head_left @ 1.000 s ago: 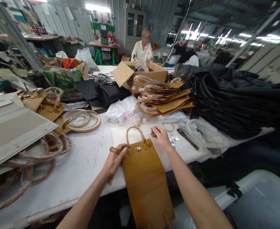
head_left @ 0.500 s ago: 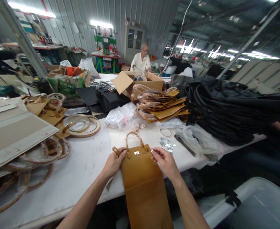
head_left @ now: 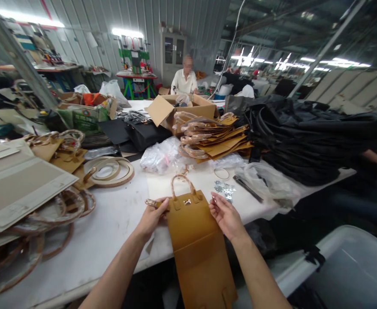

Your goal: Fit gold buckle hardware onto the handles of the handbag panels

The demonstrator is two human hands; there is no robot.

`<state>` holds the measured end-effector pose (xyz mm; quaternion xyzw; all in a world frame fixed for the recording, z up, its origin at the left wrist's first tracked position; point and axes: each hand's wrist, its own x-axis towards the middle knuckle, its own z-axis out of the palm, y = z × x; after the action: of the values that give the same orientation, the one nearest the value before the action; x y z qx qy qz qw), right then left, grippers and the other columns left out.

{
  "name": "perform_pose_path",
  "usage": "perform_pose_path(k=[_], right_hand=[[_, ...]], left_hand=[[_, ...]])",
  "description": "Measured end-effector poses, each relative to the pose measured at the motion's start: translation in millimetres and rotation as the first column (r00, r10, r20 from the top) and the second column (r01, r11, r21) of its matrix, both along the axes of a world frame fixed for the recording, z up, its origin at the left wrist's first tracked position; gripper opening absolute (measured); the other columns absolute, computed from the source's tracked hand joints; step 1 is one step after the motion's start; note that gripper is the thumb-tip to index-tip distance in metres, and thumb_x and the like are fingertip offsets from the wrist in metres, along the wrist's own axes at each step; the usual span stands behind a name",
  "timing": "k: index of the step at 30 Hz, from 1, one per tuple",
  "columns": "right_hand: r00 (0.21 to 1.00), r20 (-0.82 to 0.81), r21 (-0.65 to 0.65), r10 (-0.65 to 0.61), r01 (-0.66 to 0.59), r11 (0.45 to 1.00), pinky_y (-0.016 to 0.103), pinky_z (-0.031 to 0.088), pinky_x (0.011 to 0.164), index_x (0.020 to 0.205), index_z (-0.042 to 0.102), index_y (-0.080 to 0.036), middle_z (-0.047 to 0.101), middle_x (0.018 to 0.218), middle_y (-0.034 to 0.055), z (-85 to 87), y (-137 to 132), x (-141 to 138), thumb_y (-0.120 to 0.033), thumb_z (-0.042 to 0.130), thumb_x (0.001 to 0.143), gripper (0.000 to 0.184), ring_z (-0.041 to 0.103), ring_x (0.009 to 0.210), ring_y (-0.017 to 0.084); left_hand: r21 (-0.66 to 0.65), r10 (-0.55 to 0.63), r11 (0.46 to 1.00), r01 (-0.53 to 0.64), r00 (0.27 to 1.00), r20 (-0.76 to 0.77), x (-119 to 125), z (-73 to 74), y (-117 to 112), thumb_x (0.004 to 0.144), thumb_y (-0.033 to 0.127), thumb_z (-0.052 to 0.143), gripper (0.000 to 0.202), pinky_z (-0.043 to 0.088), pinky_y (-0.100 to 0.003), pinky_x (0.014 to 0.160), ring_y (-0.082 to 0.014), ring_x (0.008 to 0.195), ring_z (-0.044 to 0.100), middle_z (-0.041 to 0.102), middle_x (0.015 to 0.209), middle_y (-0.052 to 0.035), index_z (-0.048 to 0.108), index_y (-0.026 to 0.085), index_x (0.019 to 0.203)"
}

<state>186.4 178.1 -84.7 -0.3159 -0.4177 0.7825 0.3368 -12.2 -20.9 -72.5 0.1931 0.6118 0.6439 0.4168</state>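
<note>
A tan leather bag panel with a loop handle and a small metal clasp lies over the front edge of the white table. My left hand is closed on the strap tab at the panel's upper left corner. At the panel's upper right edge my right hand is turned palm up, its fingertips pinched on a tiny piece that I cannot make out.
Small metal parts, a ring and a dark tool lie past my right hand. Stacked tan panels, plastic bags, black bags, round handles and boards surround. A person in white sits behind.
My right hand drew back from the small parts to the panel's right edge and turned palm up. My left hand stayed on the strap tab.
</note>
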Motion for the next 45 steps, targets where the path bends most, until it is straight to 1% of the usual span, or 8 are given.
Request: perform_pose_path(k=[4, 12, 21, 31, 34, 39, 42, 45], right_hand=[[1.000, -0.010, -0.110, 0.010, -0.011, 0.994, 0.018, 0.059, 0.068, 0.106, 0.079, -0.020, 0.073, 0.091, 0.0028, -1.0, 3.1, 2.7, -0.039, 0.096, 0.068, 0.045, 0.067, 0.078, 0.011], [0.980, 0.068, 0.146, 0.186, -0.194, 0.970, 0.022, 0.056, 0.070, 0.109, 0.078, -0.022, 0.071, 0.093, 0.0035, 17.4, -38.9, -15.6, -0.051, 0.082, 0.086, 0.038, 0.064, 0.078, 0.013], [0.925, 0.380, 0.697, 0.010, -0.293, 0.655, 0.036, 0.054, 0.086, 0.114, 0.081, -0.022, 0.067, 0.103, 0.0090, 13.6, -73.5, -54.7, -0.048, 0.059, 0.101, 0.036, 0.064, 0.094, 0.022], [0.912, 0.376, 0.503, 0.164, -0.349, 0.791, 0.032, 0.060, 0.072, 0.108, 0.078, -0.022, 0.074, 0.091, 0.0050, 13.7, -70.5, -43.4, -0.045, 0.072, 0.093, 0.028, 0.068, 0.075, 0.019], [0.909, 0.384, 0.636, 0.161, -0.387, 0.667, 0.035, 0.062, 0.082, 0.104, 0.079, -0.024, 0.074, 0.106, 0.0079, 24.2, -63.1, -40.0, -0.041, 0.069, 0.096, 0.021, 0.070, 0.093, 0.023], [0.882, 0.452, 0.833, 0.130, -0.470, 0.291, 0.040, 0.055, 0.099, 0.096, 0.082, -0.029, 0.067, 0.118, 0.0080, 40.7, -47.3, -42.1, -0.025, 0.058, 0.100, 0.024, 0.067, 0.110, 0.025], [0.857, 0.501, 0.829, 0.119, -0.515, 0.219, 0.040, 0.056, 0.095, 0.098, 0.080, -0.027, 0.065, 0.108, 0.0085, 43.8, -48.9, -46.4, -0.021, 0.052, 0.101, 0.029, 0.067, 0.101, 0.024], [0.856, 0.509, 0.819, 0.089, -0.514, 0.256, 0.038, 0.059, 0.087, 0.104, 0.077, -0.024, 0.064, 0.103, 0.0090, 42.4, -60.4, -49.5, -0.023, 0.054, 0.100, 0.023, 0.067, 0.092, 0.023]], left_hand=[[0.064, 0.034, 0.997, -0.037, 0.998, 0.052, 2.9, -6.7, -2.1, 0.086, 0.062, 0.072, 0.054, 0.037, -0.022, 0.063, -0.0112, 0.074, 0.053, 0.075, 0.102, -0.0066, 0.074, 0.020, 0.121], [0.084, 0.174, 0.978, -0.192, 0.967, 0.184, 21.8, -9.5, 15.4, 0.076, 0.068, 0.078, 0.056, 0.037, -0.022, 0.057, -0.0092, 0.060, 0.050, 0.070, 0.079, -0.0053, 0.074, 0.013, 0.089], [0.106, 0.263, 0.960, -0.259, 0.964, -0.023, 32.2, -13.9, 22.1, 0.083, 0.065, 0.071, 0.050, 0.049, -0.028, 0.067, -0.0181, 0.073, 0.063, 0.072, 0.080, -0.0030, 0.073, 0.018, 0.102], [0.087, 0.269, 0.963, -0.256, 0.940, -0.211, 34.4, -21.9, 15.4, 0.094, 0.060, 0.058, 0.050, 0.050, -0.031, 0.079, -0.0223, 0.086, 0.065, 0.074, 0.087, -0.0050, 0.072, 0.018, 0.117], [0.079, 0.274, 0.962, -0.262, 0.934, -0.229, 34.7, -21.5, 14.3, 0.094, 0.060, 0.058, 0.049, 0.050, -0.032, 0.079, -0.0230, 0.084, 0.065, 0.070, 0.077, -0.0032, 0.073, 0.018, 0.113], [0.073, 0.268, 0.963, -0.258, 0.932, -0.244, 36.3, -18.3, 13.3, 0.096, 0.059, 0.056, 0.046, 0.048, -0.032, 0.079, -0.0215, 0.080, 0.063, 0.065, 0.070, -0.0007, 0.074, 0.018, 0.111], [0.077, 0.275, 0.961, -0.264, 0.929, -0.247, 37.6, -16.1, 13.7, 0.097, 0.057, 0.056, 0.045, 0.047, -0.031, 0.079, -0.0204, 0.080, 0.061, 0.066, 0.074, -0.0007, 0.073, 0.018, 0.110], [0.081, 0.287, 0.958, -0.275, 0.917, -0.278, 39.2, -15.7, 14.3, 0.098, 0.056, 0.054, 0.044, 0.047, -0.031, 0.080, -0.0195, 0.082, 0.061, 0.069, 0.081, -0.0016, 0.073, 0.018, 0.109]])
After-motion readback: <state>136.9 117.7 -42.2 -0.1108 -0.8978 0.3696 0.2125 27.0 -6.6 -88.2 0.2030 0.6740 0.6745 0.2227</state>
